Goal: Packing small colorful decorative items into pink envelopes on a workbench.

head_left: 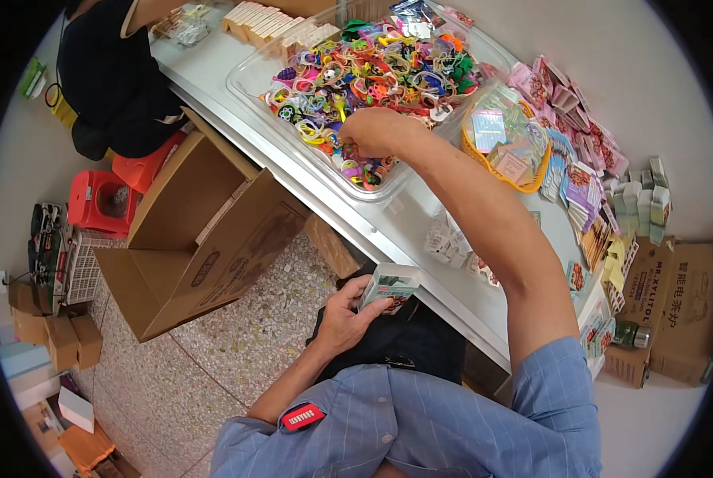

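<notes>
Over the large clear plastic bin (370,197): our right hand (380,134) reaches down to the near part of the multicoloured pile of small rubber and plastic trinkets (388,76). Fingertips hidden, so we can't tell whether they pinch anything.
Left hand (344,315): wrapped around the small pale-green-and-white printed carton (390,288), thumb across the near side.
Carton: tilted, upper end looks open; we have it above our lap, by the near edge of the white surface (484,307).
Bin: sits on the surface, trinkets spread over most of it, shiny silver-blue foil packet (412,16) at the far end.
Basket: yellow plastic basket (528,188) just right of the bin, holding clear packets and printed cards.
Under our right forearm: clear-wrapped whitish packets (448,239), partly covered by the arm.
Wall side: pink printed packs (587,131) heaped past the basket; stacked pale-green small boxes (643,199) farther right.
Left of the surface: open brown cardboard box (237,255), flaps spread; red plastic stools (101,203) behind it.
Upper left: co-worker in black clothing (105,80), beside the surface.
</notes>
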Demonstrator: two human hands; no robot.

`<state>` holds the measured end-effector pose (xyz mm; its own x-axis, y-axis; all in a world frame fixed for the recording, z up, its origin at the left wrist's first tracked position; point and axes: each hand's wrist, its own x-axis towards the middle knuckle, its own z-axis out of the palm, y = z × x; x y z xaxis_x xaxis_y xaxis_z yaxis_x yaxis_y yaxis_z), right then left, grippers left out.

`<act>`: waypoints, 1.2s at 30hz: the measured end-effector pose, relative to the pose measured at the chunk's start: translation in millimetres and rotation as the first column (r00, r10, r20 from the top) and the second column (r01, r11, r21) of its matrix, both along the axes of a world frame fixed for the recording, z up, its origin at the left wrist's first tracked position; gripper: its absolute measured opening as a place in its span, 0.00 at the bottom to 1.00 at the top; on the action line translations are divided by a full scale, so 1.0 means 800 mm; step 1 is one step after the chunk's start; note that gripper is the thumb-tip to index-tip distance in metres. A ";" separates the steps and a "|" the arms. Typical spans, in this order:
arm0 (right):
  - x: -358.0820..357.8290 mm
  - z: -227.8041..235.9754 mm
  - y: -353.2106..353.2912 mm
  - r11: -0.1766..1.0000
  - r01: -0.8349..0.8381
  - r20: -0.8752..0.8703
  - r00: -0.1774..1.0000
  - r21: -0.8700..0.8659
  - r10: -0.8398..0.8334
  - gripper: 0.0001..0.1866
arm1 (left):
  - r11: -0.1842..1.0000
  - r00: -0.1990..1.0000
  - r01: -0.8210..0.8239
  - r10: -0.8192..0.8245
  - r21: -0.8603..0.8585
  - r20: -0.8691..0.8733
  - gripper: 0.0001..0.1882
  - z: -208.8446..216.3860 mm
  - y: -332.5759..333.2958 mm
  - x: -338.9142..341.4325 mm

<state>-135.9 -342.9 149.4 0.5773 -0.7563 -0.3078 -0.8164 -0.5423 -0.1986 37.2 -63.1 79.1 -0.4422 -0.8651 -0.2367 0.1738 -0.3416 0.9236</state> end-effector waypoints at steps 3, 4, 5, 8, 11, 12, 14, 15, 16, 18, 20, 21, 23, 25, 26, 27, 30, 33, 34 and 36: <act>-0.001 -0.002 -0.009 0.997 -0.082 -0.020 0.996 0.007 0.082 0.10 | 1.000 1.000 -0.025 0.025 -0.007 -0.007 0.21 -0.007 -0.004 0.005; -0.004 0.000 -0.010 0.993 -0.119 0.017 0.993 0.018 0.118 0.09 | 1.000 0.999 -0.031 0.031 0.000 -0.016 0.21 -0.006 -0.006 0.006; -0.015 -0.003 -0.013 0.993 -0.114 0.012 0.993 0.020 0.114 0.09 | 0.999 0.999 -0.032 0.032 0.004 -0.028 0.21 -0.005 -0.008 0.005; -0.040 -0.001 -0.010 0.997 -0.069 0.260 0.964 0.043 0.055 0.10 | 0.999 0.998 -0.034 0.034 0.002 -0.048 0.21 -0.005 -0.017 0.002; -0.042 0.019 -0.005 0.995 0.035 0.343 0.937 0.094 -0.066 0.10 | 0.997 0.992 -0.073 0.072 0.002 -0.106 0.20 -0.007 -0.020 0.005; -0.041 0.024 -0.006 0.994 0.096 0.311 0.944 0.057 -0.109 0.10 | 0.997 0.992 -0.073 0.073 0.001 -0.107 0.20 -0.007 -0.021 0.005; -0.040 0.025 -0.008 0.988 0.153 0.280 0.948 0.019 -0.152 0.11 | 0.995 0.988 -0.102 0.100 -0.009 -0.118 0.20 -0.006 -0.020 0.004; -0.040 0.023 -0.010 0.930 0.248 0.455 0.819 0.271 -0.351 0.11 | 0.994 0.988 -0.105 0.103 -0.008 -0.117 0.20 -0.007 -0.019 0.005; -0.041 0.021 -0.012 0.812 0.267 0.546 0.628 0.519 -0.555 0.11 | 0.994 0.988 -0.107 0.105 -0.015 -0.111 0.20 -0.007 -0.018 0.005; -0.044 0.018 -0.019 0.848 0.239 0.507 0.714 0.473 -0.484 0.11 | 0.993 0.989 -0.113 0.110 -0.022 -0.103 0.20 -0.009 -0.018 0.006; -0.037 0.010 -0.027 0.985 -0.020 0.498 0.865 0.171 -0.068 0.07 | 0.994 0.989 -0.111 0.110 -0.006 -0.095 0.20 -0.012 -0.017 0.007; -0.035 0.005 -0.027 0.985 -0.021 0.498 0.864 0.173 -0.069 0.07 | 0.994 0.989 -0.111 0.111 -0.003 -0.094 0.20 -0.013 -0.018 0.007; -0.023 -0.003 -0.019 0.998 -0.068 -0.027 0.997 -0.013 0.068 0.06 | 0.992 0.985 -0.127 0.127 0.002 -0.113 0.21 -0.014 -0.019 0.008; -0.012 -0.009 -0.019 0.996 -0.092 -0.030 0.995 0.008 0.092 0.07 | 0.991 0.985 -0.131 0.131 0.006 -0.109 0.20 -0.014 -0.021 0.009; -0.008 -0.010 -0.020 0.995 -0.101 -0.121 0.988 -0.004 0.100 0.10 | 0.992 0.986 -0.127 0.127 0.005 -0.109 0.20 -0.012 -0.023 0.009; -0.007 -0.010 -0.021 0.994 -0.112 -0.211 0.972 -0.015 0.106 0.13 | 0.992 0.986 -0.127 0.127 0.008 -0.109 0.20 -0.012 -0.024 0.009; -0.013 -0.005 -0.025 0.997 -0.037 -0.157 0.987 0.066 0.046 0.13 | 0.992 0.986 -0.126 0.126 0.000 -0.108 0.20 -0.011 -0.026 0.008; -0.037 0.018 -0.021 0.982 0.023 0.009 1.000 0.186 -0.025 0.16 | 0.991 0.984 -0.134 0.133 -0.004 -0.122 0.20 -0.011 -0.027 0.009; -0.056 0.019 -0.018 0.996 -0.034 0.158 0.987 0.087 0.020 0.17 | 0.992 0.984 -0.130 0.129 -0.001 -0.125 0.20 -0.011 -0.028 0.009; -0.074 0.045 0.002 0.999 0.007 0.267 0.963 0.053 -0.021 0.16 | 0.992 0.984 -0.123 0.123 0.007 -0.130 0.20 -0.010 -0.029 0.009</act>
<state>-194.8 -341.4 185.2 0.6332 -0.7524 -0.1818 -0.7372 -0.5147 -0.4376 44.4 -85.9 70.9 -0.3596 -0.9149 -0.1834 0.3334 -0.3096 0.8905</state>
